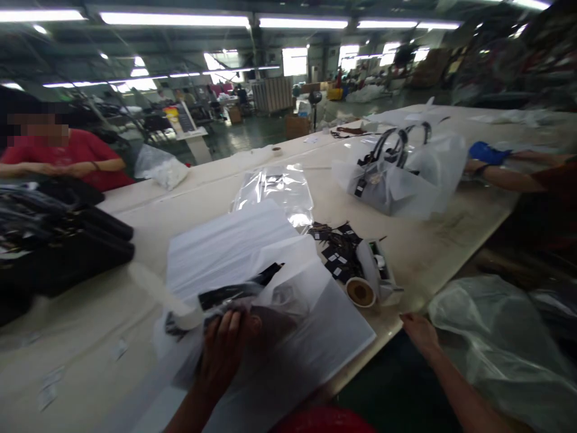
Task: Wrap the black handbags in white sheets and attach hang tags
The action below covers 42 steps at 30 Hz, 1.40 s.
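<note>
1. Left hand (pixel 225 346) grips a plastic-wrapped black item (pixel 234 294) at the bench's (pixel 135 216) near edge.
2. Right hand (pixel 419 331), released, rests at the bench's near edge beside a tape roll (pixel 360 291).

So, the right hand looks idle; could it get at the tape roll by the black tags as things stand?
Probably yes. The right hand rests empty at the table edge, and the tape roll lies just beyond it with bare tabletop between. The left hand is on the bagged item.
</note>
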Motion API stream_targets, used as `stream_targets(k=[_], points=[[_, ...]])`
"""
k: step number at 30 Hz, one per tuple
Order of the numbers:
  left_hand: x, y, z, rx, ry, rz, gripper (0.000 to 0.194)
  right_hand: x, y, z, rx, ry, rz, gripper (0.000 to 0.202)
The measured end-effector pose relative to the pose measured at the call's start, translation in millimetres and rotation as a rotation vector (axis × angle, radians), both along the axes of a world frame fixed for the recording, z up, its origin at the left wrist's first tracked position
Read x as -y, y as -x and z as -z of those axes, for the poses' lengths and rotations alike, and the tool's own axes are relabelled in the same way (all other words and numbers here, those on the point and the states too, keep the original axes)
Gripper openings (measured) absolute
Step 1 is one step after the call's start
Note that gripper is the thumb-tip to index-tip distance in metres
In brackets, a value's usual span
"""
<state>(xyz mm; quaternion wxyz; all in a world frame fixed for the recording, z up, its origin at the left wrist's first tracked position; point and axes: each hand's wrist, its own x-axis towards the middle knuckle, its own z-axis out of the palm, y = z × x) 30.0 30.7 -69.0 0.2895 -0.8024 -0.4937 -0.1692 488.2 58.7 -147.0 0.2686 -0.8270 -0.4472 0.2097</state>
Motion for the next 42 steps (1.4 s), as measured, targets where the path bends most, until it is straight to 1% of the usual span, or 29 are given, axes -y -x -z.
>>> stream_targets(k=[2, 4, 6, 7, 9, 11, 12, 13, 15, 17, 19, 21, 23, 27, 31, 35, 39, 42], points=[[-0.3, -2.2, 0.5, -0.025, 0.008, -0.016, 0.035, 6.6, 19.1, -8.6, -0.049, 0.017, -0.089, 0.028], [0.2, -2.7, 0.8, -0.062, 0.016, -0.032, 0.037, 16.7, 59.8, -25.1, -0.214, 0.027, -0.253, 0.026], [1.7, -2.8, 0.9, -0.086, 0.023, -0.038, 0.039, 26.4, 118.6, -50.4, -0.440, 0.042, -0.456, 0.031], [2.5, -2.8, 0.9, -0.092, 0.025, -0.035, 0.039, 29.4, 151.4, -65.1, -0.536, 0.037, -0.533, 0.033], [3.8, -2.9, 1.1, -0.095, 0.017, -0.014, 0.038, 29.5, 215.2, -93.4, -0.688, 0.002, -0.635, 0.032], [4.1, -3.1, 1.7, -0.082, 0.000, 0.006, 0.037, 22.4, 267.6, -112.9, -0.812, -0.050, -0.653, 0.031], [4.1, -3.2, 2.0, -0.074, -0.010, 0.012, 0.037, 17.2, 287.7, -117.5, -0.854, -0.075, -0.639, 0.030], [4.1, -3.2, 2.4, -0.065, -0.020, 0.018, 0.037, 11.5, 303.7, -118.6, -0.871, -0.099, -0.614, 0.029], [4.4, -2.7, 2.7, -0.047, -0.036, 0.037, 0.038, 0.4, 324.7, -112.6, -0.846, -0.131, -0.551, 0.030], [5.1, -1.6, 1.9, -0.029, -0.042, 0.068, 0.038, -8.8, 334.7, -102.5, -0.780, -0.127, -0.501, 0.032], [5.6, -0.1, 0.0, -0.021, -0.033, 0.091, 0.039, -15.6, 338.6, -95.8, -0.685, -0.099, -0.476, 0.035], [5.3, 1.2, -2.6, -0.018, -0.025, 0.101, 0.039, -20.5, 340.0, -95.6, -0.580, -0.082, -0.467, 0.038], [4.1, 2.1, -4.9, 0.003, -0.022, 0.106, 0.038, -24.1, 340.9, -100.2, -0.516, -0.066, -0.463, 0.040], [2.1, 3.4, -6.8, 0.043, -0.005, 0.125, 0.038, -27.8, 343.2, -111.0, -0.552, 0.025, -0.440, 0.045], [2.2, 6.0, -6.5, 0.014, 0.007, 0.142, 0.038, -27.3, 344.9, -112.5, -0.612, 0.061, -0.401, 0.044], [2.0, 7.2, -2.4, 0.031, 0.019, 0.153, 0.039, -24.1, 342.8, -103.6, -0.666, 0.127, -0.370, 0.043], [1.6, 7.6, 3.2, 0.071, 0.054, 0.164, 0.040, -19.1, 337.1, -89.2, -0.673, 0.195, -0.314, 0.046], [1.8, 10.0, 4.3, 0.068, 0.058, 0.194, 0.040, -12.5, 330.7, -77.7, -0.676, 0.233, -0.274, 0.048]])
